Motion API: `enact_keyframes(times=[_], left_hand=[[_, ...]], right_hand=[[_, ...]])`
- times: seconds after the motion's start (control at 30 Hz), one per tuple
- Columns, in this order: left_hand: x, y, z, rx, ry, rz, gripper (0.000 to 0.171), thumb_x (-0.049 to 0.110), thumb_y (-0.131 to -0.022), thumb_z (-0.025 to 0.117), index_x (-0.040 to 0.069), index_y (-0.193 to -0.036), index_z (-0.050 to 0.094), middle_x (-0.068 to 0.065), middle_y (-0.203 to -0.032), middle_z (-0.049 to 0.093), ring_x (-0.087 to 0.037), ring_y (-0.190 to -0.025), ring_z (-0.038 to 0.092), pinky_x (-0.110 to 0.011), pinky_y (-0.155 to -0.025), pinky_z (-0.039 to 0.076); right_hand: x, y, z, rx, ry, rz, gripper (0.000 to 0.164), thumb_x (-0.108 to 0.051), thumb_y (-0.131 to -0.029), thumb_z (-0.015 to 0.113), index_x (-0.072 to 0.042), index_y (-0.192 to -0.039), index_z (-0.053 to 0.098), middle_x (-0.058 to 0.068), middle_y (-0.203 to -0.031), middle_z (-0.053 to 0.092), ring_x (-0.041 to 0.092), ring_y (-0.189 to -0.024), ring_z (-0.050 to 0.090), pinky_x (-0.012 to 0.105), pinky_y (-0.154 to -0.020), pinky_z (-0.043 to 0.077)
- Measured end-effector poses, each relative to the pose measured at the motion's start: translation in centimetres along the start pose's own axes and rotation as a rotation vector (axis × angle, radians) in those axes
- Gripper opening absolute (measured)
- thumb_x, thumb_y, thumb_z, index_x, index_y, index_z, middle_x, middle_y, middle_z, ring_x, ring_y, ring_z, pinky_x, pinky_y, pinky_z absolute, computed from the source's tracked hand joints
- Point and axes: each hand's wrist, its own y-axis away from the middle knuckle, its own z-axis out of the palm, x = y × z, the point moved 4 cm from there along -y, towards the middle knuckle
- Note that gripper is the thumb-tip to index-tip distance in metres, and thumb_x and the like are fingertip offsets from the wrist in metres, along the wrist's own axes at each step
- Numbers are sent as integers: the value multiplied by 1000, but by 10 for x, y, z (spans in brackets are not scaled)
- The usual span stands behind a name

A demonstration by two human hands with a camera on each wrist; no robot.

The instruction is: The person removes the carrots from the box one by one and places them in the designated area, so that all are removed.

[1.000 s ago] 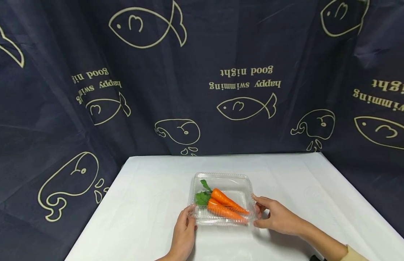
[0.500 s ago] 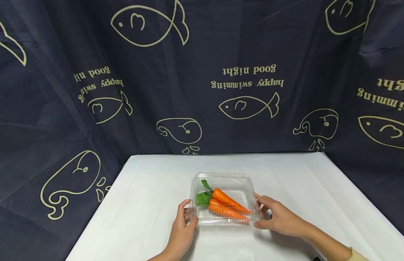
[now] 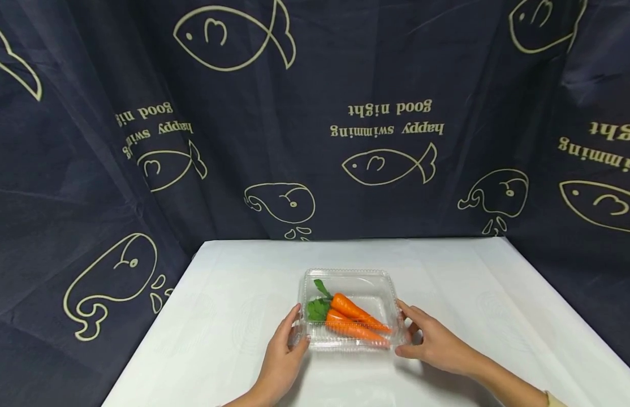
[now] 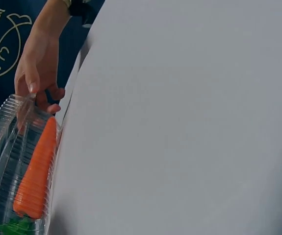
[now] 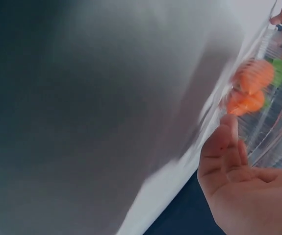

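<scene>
A clear plastic food container (image 3: pixel 345 273) sits near the middle of the white table with two orange carrots inside. The rear carrot (image 3: pixel 350 310) and the front carrot (image 3: pixel 357 333) lie side by side, green leaves (image 3: pixel 317 309) to the left and tips to the right. My left hand (image 3: pixel 280 362) holds the left side, thumb at the front corner and fingers along the wall. Opposite it, my right hand (image 3: pixel 439 345) grips the right side, thumb in front and fingers behind. In the left wrist view the right thumb presses the container's rim, close to a carrot (image 4: pixel 37 169).
White cloth covers the table (image 3: pixel 223 294). Behind and beside it hangs a dark blue curtain (image 3: pixel 294 124) printed with pale fish, whales and upside-down lettering. A dark band (image 4: pixel 82 11) circles the right wrist.
My left hand has shifted its hold, its fingers spreading farther up the container's left side and its thumb coming to the front corner. The right hand and the carrots stay nearly in place.
</scene>
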Motion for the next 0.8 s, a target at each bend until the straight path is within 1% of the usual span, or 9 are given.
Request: enact_keyframes(times=[0.13,0.2,0.27,0.37,0.5,0.57,0.7,0.8], left_hand=[[-1,-1,0,-6,15,-2,68,15,-98,64,21,-158,32,-16,-156,40,-39,-134,49,-23,-86,52],[0,-2,0,-10,19,-5,68,13,-98,64,19,-158,32,-17,-156,39,-40,-134,48,-23,-86,51],[1,-2,0,-13,18,-9,69,12,-97,64,18,-158,32,-17,-156,39,-40,-134,48,-24,-87,51],[2,-3,-1,-14,12,-18,68,12,-97,64,18,-158,32,-17,-155,40,-39,-133,48,-24,-87,51],[1,-3,-1,-12,13,-21,68,11,-97,63,17,-157,33,-16,-154,41,-38,-133,49,-26,-88,51],[1,-4,0,-15,27,-17,69,10,-97,63,16,-158,31,-17,-157,38,-40,-137,45,-30,-94,51],[2,-4,1,-37,82,-12,70,8,-97,61,14,-159,28,-21,-160,31,-42,-144,37,-40,-106,46],[1,-6,1,-49,122,-14,71,5,-98,60,15,-159,26,-22,-159,32,-42,-144,37,-41,-108,44]], right_hand=[[2,3,4,-9,-40,23,97,-33,-91,76,-11,-162,14,16,-135,50,12,-93,56,23,-76,48],[2,5,6,-7,-62,45,98,-34,-92,74,-15,-163,10,17,-139,48,10,-93,55,23,-78,46],[2,5,7,4,-81,60,98,-34,-92,74,-17,-163,8,17,-142,46,10,-93,54,24,-77,47],[2,6,9,22,-89,77,96,-34,-92,74,-20,-163,11,16,-141,47,10,-91,54,24,-74,48],[2,7,11,38,-84,78,93,-34,-91,75,-19,-162,17,15,-138,49,12,-88,55,25,-70,49],[2,7,11,49,-72,76,92,-35,-91,75,-17,-162,20,15,-137,50,11,-88,55,25,-69,49],[3,6,11,81,-1,46,89,-40,-91,75,-12,-160,26,11,-132,52,9,-86,53,24,-68,48],[2,6,9,102,69,0,87,-43,-91,73,-9,-158,31,6,-124,54,9,-85,52,23,-67,46]])
